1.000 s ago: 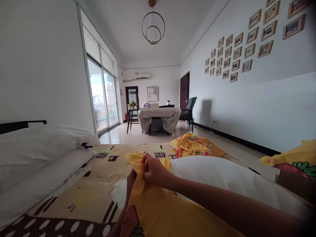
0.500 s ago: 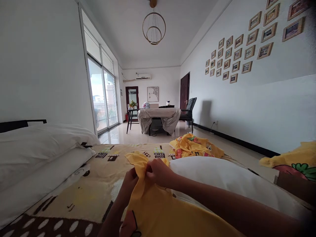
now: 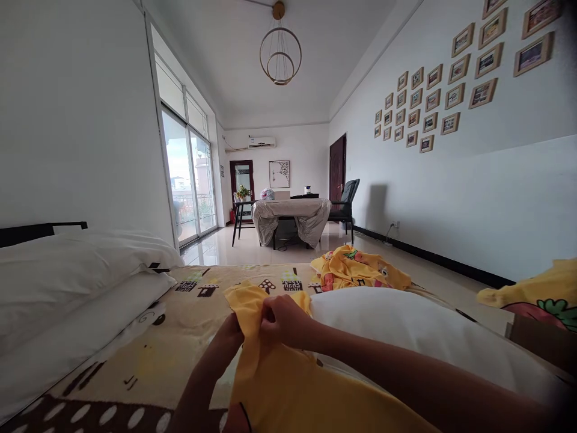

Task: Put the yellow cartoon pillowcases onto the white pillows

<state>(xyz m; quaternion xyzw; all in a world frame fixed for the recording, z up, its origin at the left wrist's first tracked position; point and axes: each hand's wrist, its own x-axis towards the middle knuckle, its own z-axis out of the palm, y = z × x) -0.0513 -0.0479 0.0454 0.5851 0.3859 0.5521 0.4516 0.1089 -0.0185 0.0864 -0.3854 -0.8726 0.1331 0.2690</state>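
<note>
A yellow pillowcase (image 3: pixel 288 385) with a printed pattern spreads over the bed towards me, its far edge bunched up. My right hand (image 3: pixel 285 320) is closed, pinching a gathered fold near that edge. On the other side of the fold, my left hand (image 3: pixel 233 329) grips the cloth, its fingertips hidden behind the fabric. Right beside the case lies a bare white pillow (image 3: pixel 387 319), partly covered by my right forearm. Farther back, a crumpled yellow printed cloth (image 3: pixel 360 269) rests at the bed's far edge.
White pillows (image 3: pixel 81 270) are stacked on the left. A beige patterned blanket (image 3: pixel 180 343) covers the bed. At the right, another yellow cloth (image 3: pixel 541 288) hangs over a brown box-like edge (image 3: pixel 541 337). Across the floor stand a covered table (image 3: pixel 291 207) and a black chair (image 3: pixel 347 201).
Both hands have shifted slightly to the left with the pillowcase edge. The bunched fold is a little flatter. The pillow and the crumpled cloth stay put.
</note>
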